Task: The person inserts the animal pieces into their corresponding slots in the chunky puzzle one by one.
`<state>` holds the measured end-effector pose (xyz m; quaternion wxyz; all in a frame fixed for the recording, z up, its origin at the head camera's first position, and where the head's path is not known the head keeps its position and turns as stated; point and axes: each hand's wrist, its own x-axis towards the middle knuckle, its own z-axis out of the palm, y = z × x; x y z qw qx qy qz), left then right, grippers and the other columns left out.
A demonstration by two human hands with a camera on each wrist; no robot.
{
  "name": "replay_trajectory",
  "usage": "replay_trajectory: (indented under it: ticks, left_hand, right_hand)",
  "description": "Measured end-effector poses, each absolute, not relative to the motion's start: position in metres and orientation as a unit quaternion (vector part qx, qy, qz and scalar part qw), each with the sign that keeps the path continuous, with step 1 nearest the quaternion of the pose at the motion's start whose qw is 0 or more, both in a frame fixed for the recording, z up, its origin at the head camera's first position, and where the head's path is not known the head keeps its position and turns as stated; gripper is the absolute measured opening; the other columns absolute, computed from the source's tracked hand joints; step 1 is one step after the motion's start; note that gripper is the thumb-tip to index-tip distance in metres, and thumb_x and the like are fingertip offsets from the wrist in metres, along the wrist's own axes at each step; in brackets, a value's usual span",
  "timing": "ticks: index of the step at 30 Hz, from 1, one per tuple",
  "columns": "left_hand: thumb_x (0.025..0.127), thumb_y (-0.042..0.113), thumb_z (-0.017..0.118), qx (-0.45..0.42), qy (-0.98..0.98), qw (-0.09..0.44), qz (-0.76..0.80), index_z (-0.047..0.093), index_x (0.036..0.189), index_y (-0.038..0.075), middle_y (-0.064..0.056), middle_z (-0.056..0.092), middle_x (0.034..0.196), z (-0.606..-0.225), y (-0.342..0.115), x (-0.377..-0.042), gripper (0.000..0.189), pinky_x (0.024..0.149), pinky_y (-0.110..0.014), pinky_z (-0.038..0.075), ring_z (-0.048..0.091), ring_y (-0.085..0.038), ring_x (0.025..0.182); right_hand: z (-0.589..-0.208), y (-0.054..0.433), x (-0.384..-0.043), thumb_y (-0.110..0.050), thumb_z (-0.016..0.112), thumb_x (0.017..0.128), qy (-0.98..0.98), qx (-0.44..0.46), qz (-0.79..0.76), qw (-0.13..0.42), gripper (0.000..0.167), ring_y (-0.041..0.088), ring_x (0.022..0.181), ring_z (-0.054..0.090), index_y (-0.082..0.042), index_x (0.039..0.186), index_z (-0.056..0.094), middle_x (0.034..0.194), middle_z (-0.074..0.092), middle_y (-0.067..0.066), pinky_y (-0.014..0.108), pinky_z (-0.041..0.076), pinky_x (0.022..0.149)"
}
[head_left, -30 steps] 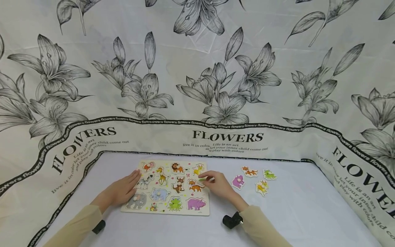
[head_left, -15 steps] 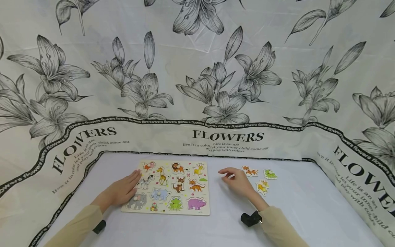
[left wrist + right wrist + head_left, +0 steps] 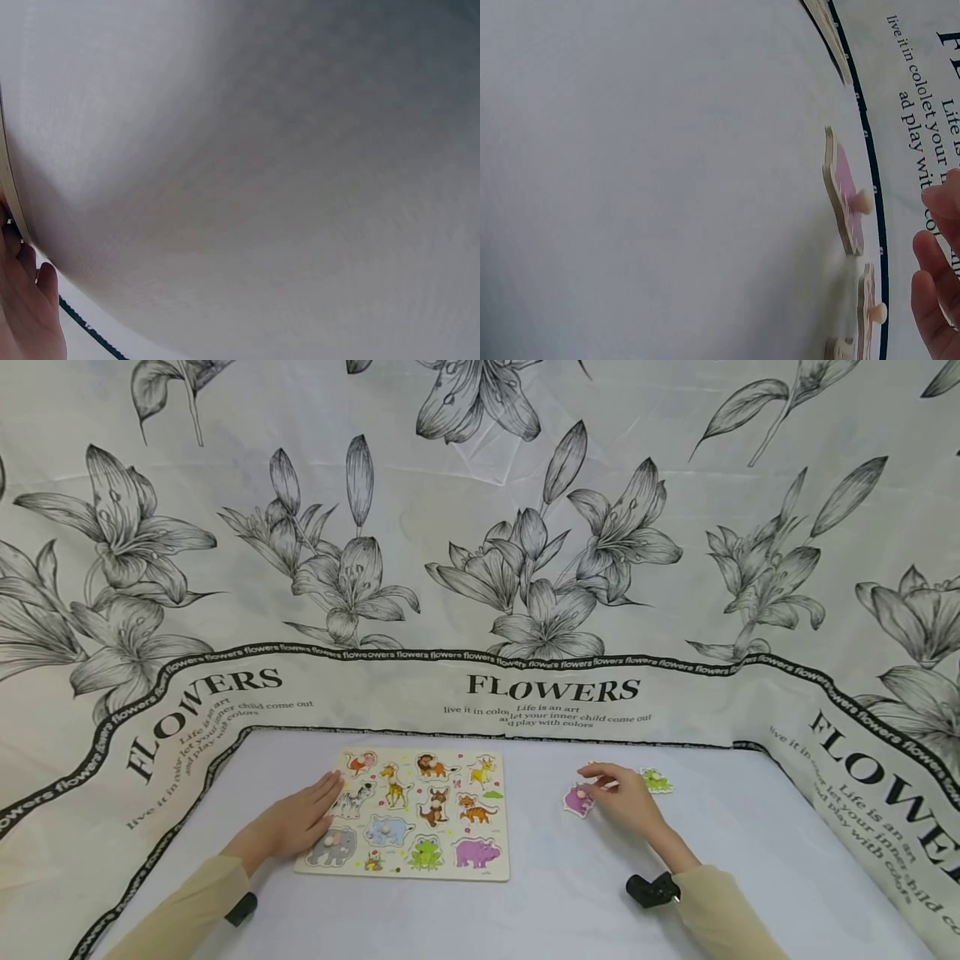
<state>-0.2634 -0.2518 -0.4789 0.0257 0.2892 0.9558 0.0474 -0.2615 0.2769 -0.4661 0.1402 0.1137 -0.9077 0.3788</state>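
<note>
In the head view, the right grip (image 3: 626,795) hovers with its thumb and forefinger apart and nothing between them. The purple hippo piece (image 3: 577,802) lies on the counter (image 3: 540,902) just left of those fingertips. An orange piece (image 3: 596,765) peeks out from behind the right grip, mostly covered by it, and the frog piece (image 3: 656,780) sits beyond and to its right. With neighbours this near, a low sweep of the lower fingers could drag the orange piece along or flip it. The left grip (image 3: 307,817) lies with straight fingers, side by side, on the edge of the puzzle board (image 3: 447,870) nearest it. Were that hold to slacken, a firm push on the board from the other side might slide it.

In the left wrist view, only part of the left grip shows, its fingertips against the board's side; how hard it presses I cannot tell.

In the right wrist view, a gap shows between the spread fingers (image 3: 928,300) and the small knob (image 3: 861,201) on the hippo piece. Closing too early, or too high, would likely catch just the knob's tip, so the piece could twist or drop. Below it, a second knobbed piece (image 3: 866,311) stands close enough to be knocked.
</note>
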Motion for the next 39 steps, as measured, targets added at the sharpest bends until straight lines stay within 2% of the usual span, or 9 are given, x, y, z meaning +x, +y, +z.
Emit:
replay_trajectory:
  ticks: [4, 15, 22, 30, 39]
  left_hand:
    - [0.101, 0.026, 0.04, 0.288, 0.956, 0.029, 0.047, 0.03, 0.147, -0.005, -0.022, 0.025, 0.156, -0.479, -0.252, -0.263, 0.057, 0.116, -0.049, 0.03, 0.026, -0.039, 0.144]
    - [0.101, 0.028, 0.04, 0.289, 0.956, 0.026, 0.048, 0.03, 0.148, -0.004, -0.021, 0.025, 0.157, -0.482, -0.253, -0.266, 0.058, 0.116, -0.05, 0.031, 0.026, -0.039, 0.144]
    - [0.101, 0.027, 0.04, 0.288, 0.956, 0.025, 0.046, 0.029, 0.148, -0.004, -0.02, 0.025, 0.157, -0.483, -0.254, -0.266, 0.057, 0.116, -0.049, 0.031, 0.026, -0.038, 0.144]
    - [0.101, 0.027, 0.04, 0.292, 0.955, 0.016, 0.042, 0.03, 0.148, -0.004, -0.021, 0.026, 0.156, -0.485, -0.255, -0.266, 0.057, 0.115, -0.049, 0.032, 0.027, -0.038, 0.144]
    - [0.1, 0.026, 0.041, 0.296, 0.953, 0.014, 0.054, 0.03, 0.147, -0.005, -0.023, 0.027, 0.155, -0.485, -0.255, -0.266, 0.057, 0.114, -0.05, 0.033, 0.028, -0.039, 0.143]
  right_hand:
    - [-0.465, 0.291, -0.259, 0.0, 0.069, 0.083, -0.913, 0.101, 0.368, 0.142, 0.024, 0.017, 0.085, 0.065, -0.003, 0.107, 0.071, 0.104, 0.072, 0.014, 0.018, 0.054, 0.07]
    - [-0.468, 0.333, -0.256, -0.004, 0.069, 0.086, -0.93, 0.056, 0.335, 0.14, 0.025, 0.01, 0.084, 0.06, -0.004, 0.111, 0.069, 0.106, 0.071, 0.014, 0.017, 0.053, 0.067]
    - [-0.473, 0.354, -0.26, -0.004, 0.069, 0.085, -0.935, 0.02, 0.319, 0.154, 0.028, 0.022, 0.088, 0.064, -0.003, 0.113, 0.068, 0.107, 0.07, 0.018, 0.016, 0.052, 0.066]
    - [-0.478, 0.373, -0.268, -0.007, 0.071, 0.082, -0.939, -0.015, 0.31, 0.15, 0.036, 0.031, 0.087, 0.064, 0.001, 0.117, 0.065, 0.111, 0.067, 0.026, 0.019, 0.048, 0.056]
    - [-0.484, 0.384, -0.274, -0.014, 0.074, 0.082, -0.943, -0.056, 0.304, 0.126, 0.043, 0.032, 0.091, 0.063, 0.002, 0.12, 0.063, 0.117, 0.064, 0.026, 0.022, 0.047, 0.064]
